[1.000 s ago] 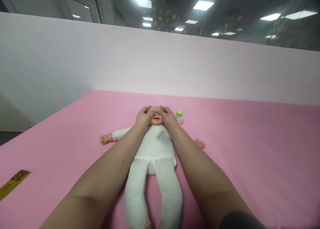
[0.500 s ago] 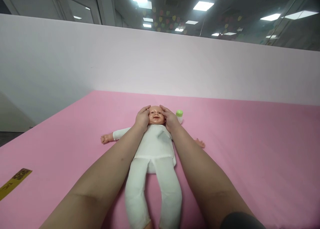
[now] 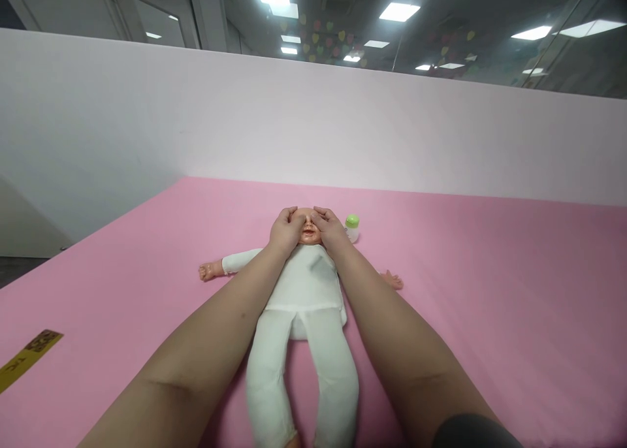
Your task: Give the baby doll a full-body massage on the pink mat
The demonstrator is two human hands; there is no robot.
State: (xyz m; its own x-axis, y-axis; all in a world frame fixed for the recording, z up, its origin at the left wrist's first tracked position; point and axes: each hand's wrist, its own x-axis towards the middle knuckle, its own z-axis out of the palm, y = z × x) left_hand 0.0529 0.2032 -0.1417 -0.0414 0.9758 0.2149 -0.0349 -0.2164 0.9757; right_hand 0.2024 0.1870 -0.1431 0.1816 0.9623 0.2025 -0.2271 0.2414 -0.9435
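Note:
A baby doll (image 3: 306,278) in a white cloth body lies on its back on the pink surface, arms spread and legs toward me. My left hand (image 3: 287,230) is closed around one side of the doll's head, its thumb laid over the eye. From the other side, my right hand (image 3: 332,230) grips the head, thumb likewise across the eye area. Between the thumbs the nose and mouth show; the eyes and the sides of the head are covered. Just beyond my right hand stands a small white jar (image 3: 351,228) with a green lid, partly hidden by that hand.
The pink surface (image 3: 465,291) runs back to a white panel (image 3: 313,121). A yellow strip with a printed code (image 3: 30,358) lies at the left edge. Above the panel, glass (image 3: 441,36) reflects ceiling lights.
Both thumbs have moved inward over the doll's face and now cover its eyes, which were visible before. My left hand has shifted slightly right. The jar has stayed in place.

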